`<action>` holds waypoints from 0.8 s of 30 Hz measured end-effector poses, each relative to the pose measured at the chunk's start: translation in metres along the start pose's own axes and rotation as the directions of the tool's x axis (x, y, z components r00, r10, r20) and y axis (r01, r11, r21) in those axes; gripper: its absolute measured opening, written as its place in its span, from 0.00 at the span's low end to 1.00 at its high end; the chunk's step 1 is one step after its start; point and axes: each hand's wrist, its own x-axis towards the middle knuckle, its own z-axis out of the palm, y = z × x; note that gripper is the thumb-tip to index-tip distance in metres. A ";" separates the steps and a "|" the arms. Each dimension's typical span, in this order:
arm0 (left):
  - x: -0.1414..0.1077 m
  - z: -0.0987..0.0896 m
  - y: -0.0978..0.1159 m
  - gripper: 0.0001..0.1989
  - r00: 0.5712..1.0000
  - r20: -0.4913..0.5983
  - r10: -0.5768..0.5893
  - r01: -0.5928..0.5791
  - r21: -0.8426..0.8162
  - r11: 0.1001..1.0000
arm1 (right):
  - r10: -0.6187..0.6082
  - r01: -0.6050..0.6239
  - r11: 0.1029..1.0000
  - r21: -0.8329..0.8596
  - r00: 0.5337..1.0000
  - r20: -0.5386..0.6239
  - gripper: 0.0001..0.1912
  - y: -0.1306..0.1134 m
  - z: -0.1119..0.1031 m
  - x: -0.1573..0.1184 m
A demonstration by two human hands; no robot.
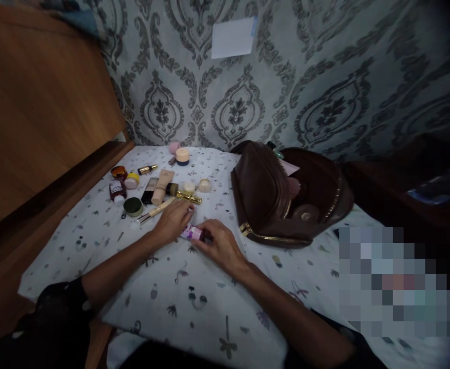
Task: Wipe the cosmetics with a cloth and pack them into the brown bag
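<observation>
A small pink and purple tube point(192, 232) with a dark cap lies between my hands, low over the patterned white cloth. My right hand point(220, 246) has its thumb and fingers closed round the dark cap end. My left hand point(174, 221) is at the tube's other end, its fingers bent and partly over it; whether they grip it is hard to tell. Just beyond my left hand lie a gold tube point(189, 197) and a slim cream-coloured stick point(156, 210). A beige squeeze tube point(163, 187) and a dark green round jar point(133, 206) are further left.
An open brown bag point(263, 189) with things inside stands to the right. More small jars and bottles, among them a dark red bottle point(117, 190), sit at the back left. A wooden panel point(48, 92) rises at the left, a patterned wall behind.
</observation>
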 end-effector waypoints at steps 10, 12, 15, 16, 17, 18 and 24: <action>0.004 -0.021 -0.007 0.10 0.985 0.020 -0.169 0.153 0.339 0.928 | -0.033 0.033 0.999 -0.019 0.999 0.007 0.15 -0.003 -0.001 -0.004; 0.003 -0.023 -0.005 0.11 0.974 0.052 -0.220 0.182 0.397 0.899 | -0.051 0.052 0.998 -0.032 0.999 0.015 0.16 -0.004 -0.001 -0.004; 0.000 -0.027 -0.011 0.10 0.975 0.081 -0.208 0.163 0.376 0.912 | -0.066 0.066 0.998 -0.020 0.998 0.014 0.15 -0.003 -0.001 -0.005; -0.001 -0.028 -0.015 0.10 0.977 0.092 -0.191 0.146 0.358 0.922 | -0.062 0.062 0.998 -0.006 0.998 0.013 0.14 -0.003 -0.002 -0.005; -0.002 -0.031 -0.019 0.09 0.979 0.107 -0.172 0.126 0.340 0.932 | -0.055 0.055 0.998 0.008 0.998 0.011 0.13 -0.003 -0.002 -0.005; -0.003 -0.034 -0.023 0.09 0.981 0.125 -0.146 0.101 0.313 0.944 | -0.045 0.045 0.999 0.023 0.999 0.008 0.12 -0.003 -0.003 -0.005; -0.004 -0.050 -0.019 0.11 1.000 0.000 0.009 -0.009 -0.028 1.000 | 0.065 -0.061 0.986 0.153 0.998 -0.023 0.09 -0.006 -0.006 -0.002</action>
